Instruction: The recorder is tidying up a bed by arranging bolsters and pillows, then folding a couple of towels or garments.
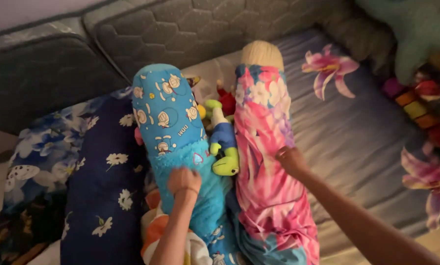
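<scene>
I note both bolsters lying side by side on the bed sheet (357,137), stuffed toys wedged between: left hand (183,180) clenched on blue cartoon bolster (173,127), right hand (291,159) pressing pink floral bolster (266,147), alignment looks unfinished.

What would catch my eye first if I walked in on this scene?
Two long bolsters lie side by side on the bed: a blue cartoon bolster under the left hand, a pink flowered bolster under the right hand. A green soft toy is wedged between them.

Left hand (183,180) gripping blue bolster (173,132), right hand (291,159) on pink floral bolster (266,162), green plush toy (224,147) between
</scene>
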